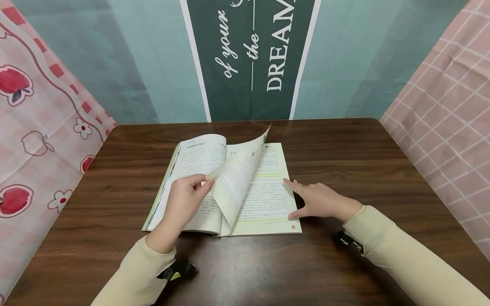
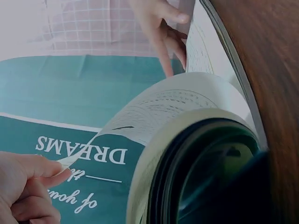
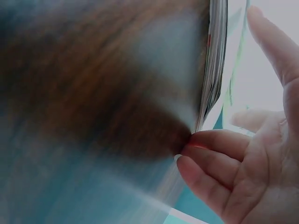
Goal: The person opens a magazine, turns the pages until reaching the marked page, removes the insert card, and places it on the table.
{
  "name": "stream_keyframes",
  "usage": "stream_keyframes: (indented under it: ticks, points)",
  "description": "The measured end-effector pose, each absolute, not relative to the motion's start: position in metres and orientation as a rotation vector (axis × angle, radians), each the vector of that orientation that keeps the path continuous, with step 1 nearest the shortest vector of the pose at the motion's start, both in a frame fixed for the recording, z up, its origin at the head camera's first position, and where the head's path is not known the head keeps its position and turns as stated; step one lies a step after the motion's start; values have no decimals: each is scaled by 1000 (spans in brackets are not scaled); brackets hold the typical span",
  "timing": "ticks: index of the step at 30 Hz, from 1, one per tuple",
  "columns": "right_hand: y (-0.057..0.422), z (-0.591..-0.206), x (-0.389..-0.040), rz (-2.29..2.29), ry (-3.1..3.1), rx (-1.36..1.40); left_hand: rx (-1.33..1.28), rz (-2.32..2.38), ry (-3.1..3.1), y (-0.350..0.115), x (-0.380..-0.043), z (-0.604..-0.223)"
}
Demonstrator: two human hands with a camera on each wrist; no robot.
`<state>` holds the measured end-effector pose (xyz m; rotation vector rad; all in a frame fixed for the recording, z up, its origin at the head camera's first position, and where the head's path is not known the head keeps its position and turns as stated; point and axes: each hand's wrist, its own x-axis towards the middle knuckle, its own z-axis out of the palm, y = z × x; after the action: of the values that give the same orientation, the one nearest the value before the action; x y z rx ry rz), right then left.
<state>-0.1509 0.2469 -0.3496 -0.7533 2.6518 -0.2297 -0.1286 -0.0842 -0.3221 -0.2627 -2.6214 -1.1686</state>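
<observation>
An open magazine (image 1: 268, 208) with printed text lies on the wooden table. My left hand (image 1: 185, 199) pinches the edge of one page (image 1: 237, 180) between thumb and fingers. That page is raised and curls over towards the left half, its far corner sticking up. The left wrist view shows the pinched page arching away from my left hand (image 2: 28, 189). At the magazine's right edge, my right hand (image 1: 321, 199) has thumb and index finger spread over the margin. In the right wrist view, other fingers of my right hand (image 3: 247, 172) are by the stacked page edges (image 3: 215, 60).
The dark brown table (image 1: 344, 148) extends around the magazine. Behind it hangs a teal cloth (image 1: 153, 63) with a lettered dark green panel (image 1: 249, 102). A fruit-patterned cloth (image 1: 42, 165) hangs on the left, a pink checked cloth (image 1: 440, 97) on the right.
</observation>
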Motion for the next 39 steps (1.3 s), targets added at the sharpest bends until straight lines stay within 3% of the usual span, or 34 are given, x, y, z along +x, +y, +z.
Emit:
stream_keyframes:
  ticks: [26,39]
  points:
    - [246,-353,-142,-123,2643,-806,-28,-1042,-2461,-155,-95,-299]
    - [245,-355,-140,-72,2694,-832,65,-893,-2463,-181,-78,-306]
